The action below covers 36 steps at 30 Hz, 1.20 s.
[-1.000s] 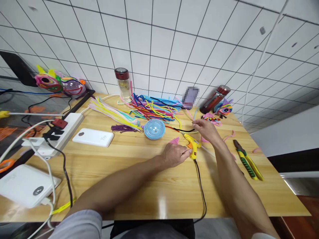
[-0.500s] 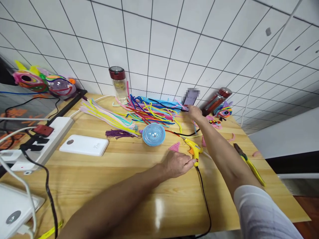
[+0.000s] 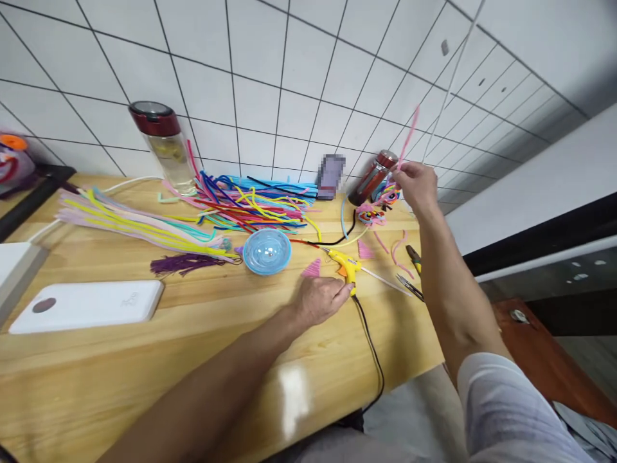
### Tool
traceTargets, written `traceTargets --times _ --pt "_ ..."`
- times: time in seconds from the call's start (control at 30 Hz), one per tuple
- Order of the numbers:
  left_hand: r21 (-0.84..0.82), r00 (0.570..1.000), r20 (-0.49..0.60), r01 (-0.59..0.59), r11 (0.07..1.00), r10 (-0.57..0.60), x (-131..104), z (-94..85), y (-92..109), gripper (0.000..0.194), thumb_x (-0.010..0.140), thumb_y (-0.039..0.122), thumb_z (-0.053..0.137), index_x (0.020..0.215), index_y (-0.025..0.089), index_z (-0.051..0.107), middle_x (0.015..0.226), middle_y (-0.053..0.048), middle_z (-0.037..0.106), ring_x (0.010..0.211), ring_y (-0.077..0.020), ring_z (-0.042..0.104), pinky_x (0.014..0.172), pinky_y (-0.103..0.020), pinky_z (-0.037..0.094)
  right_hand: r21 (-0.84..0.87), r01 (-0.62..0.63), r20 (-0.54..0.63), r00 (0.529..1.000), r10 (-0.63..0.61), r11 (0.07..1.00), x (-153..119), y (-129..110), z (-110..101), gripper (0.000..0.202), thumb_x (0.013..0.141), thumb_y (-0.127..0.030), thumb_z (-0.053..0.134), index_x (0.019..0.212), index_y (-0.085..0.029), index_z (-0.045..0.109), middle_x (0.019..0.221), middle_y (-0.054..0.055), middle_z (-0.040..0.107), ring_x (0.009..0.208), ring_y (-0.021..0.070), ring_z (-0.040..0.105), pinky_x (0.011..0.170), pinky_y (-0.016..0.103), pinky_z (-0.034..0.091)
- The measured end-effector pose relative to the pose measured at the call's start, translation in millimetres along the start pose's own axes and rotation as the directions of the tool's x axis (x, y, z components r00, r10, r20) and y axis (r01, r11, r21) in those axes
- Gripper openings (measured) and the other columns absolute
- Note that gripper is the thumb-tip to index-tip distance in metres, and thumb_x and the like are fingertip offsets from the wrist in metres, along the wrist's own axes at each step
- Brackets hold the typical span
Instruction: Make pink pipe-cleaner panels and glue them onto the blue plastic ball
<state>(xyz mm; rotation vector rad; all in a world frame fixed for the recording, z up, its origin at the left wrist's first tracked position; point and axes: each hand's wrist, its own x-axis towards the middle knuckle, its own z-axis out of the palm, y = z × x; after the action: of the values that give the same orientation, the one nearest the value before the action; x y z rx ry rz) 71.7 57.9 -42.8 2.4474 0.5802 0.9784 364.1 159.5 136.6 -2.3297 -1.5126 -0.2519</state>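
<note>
Nearest, on the wooden table point(image 3: 110, 366), the yellow glue gun point(image 3: 351, 265) lies with its nozzle pointing away from the person. I judge it light and stiff; its handle is the safer place to take hold, since the nozzle may be hot. The left hand point(image 3: 319, 301) has its fingers curled, and its thumb side comes to this handle; whether it truly grips, I cannot tell. Just beyond the knuckles lies a pink triangle point(image 3: 312, 267), probably soft and easily bent. Farther on stands a blue bowl point(image 3: 267, 251). To the right, above the table, is a pink stem point(image 3: 409, 136), fuzzy, surely very light and flexible, better held near one end. The right hand point(image 3: 418, 186) pinches its lower end between thumb and fingertips, so it points upward. Near the wall lies a pile of coloured stems point(image 3: 260, 204).
</note>
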Motion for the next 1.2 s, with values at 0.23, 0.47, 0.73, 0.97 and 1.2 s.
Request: traceTargets --times 0.23,0.47,0.73,0.97,1.2 --pt "-0.029 1.000 -0.012 0.010 1.000 -0.010 0 -2.6 1 0.053 0.112 0.037 0.043 0.067 0.019 0.064 0.061 -0.004 0.068 0.055 -0.0133 0.059 0.057 -0.031 0.035 -0.329 -0.071 0.250 0.955 0.159 0.942 -9 38 41 0.042 0.105 -0.043 0.054 0.126 -0.018 0.080 0.128 0.023 0.078 0.120 0.0383 0.073 0.098 0.047 0.055" --pt "-0.031 1.000 -0.028 0.012 0.999 -0.012 0 -2.6 0 0.053 0.113 0.037 0.043 0.068 0.019 0.065 0.062 -0.004 0.069 0.055 -0.0130 0.059 0.058 -0.029 0.037 -0.347 -0.036 0.422 0.886 0.191 0.937 -6 59 96 0.058 0.094 -0.059 0.071 0.133 -0.016 0.074 0.136 0.025 0.075 0.127 0.0393 0.072 0.102 0.046 0.055" --pt "-0.025 1.000 -0.021 0.022 0.999 -0.022 1 -0.6 0 0.053 0.113 0.036 0.043 0.069 0.019 0.066 0.061 -0.004 0.069 0.055 -0.0129 0.058 0.059 -0.029 0.037 -0.324 -0.121 0.394 0.884 0.250 0.938 -8 65 107 0.078 0.088 -0.069 0.073 0.142 -0.013 0.065 0.135 0.024 0.076 0.126 0.0367 0.073 0.099 0.041 0.055" --pt "-0.024 0.999 -0.027 0.018 1.000 -0.019 0 -0.2 -1 0.053 0.113 0.036 0.042 0.069 0.019 0.067 0.063 -0.004 0.070 0.056 -0.0133 0.060 0.059 -0.030 0.037 -0.312 -0.188 0.217 0.940 0.263 0.931 -16 51 106 0.066 0.108 -0.057 0.042 0.139 -0.005 0.069 0.136 0.036 0.071 0.127 0.0421 0.071 0.105 0.051 0.052" --pt "-0.102 0.992 0.009 0.125 0.987 -0.125 3 -4.6 0 0.049 0.110 0.036 0.047 0.067 0.019 0.061 0.062 -0.002 0.067 0.056 -0.0125 0.055 0.060 -0.029 0.036 -0.222 -0.163 0.099 0.977 0.188 0.961 -32 57 28 0.041 0.103 -0.040 0.049 0.105 -0.014 0.080 0.106 0.022 0.081 0.103 0.0365 0.074 0.088 0.041 0.052"
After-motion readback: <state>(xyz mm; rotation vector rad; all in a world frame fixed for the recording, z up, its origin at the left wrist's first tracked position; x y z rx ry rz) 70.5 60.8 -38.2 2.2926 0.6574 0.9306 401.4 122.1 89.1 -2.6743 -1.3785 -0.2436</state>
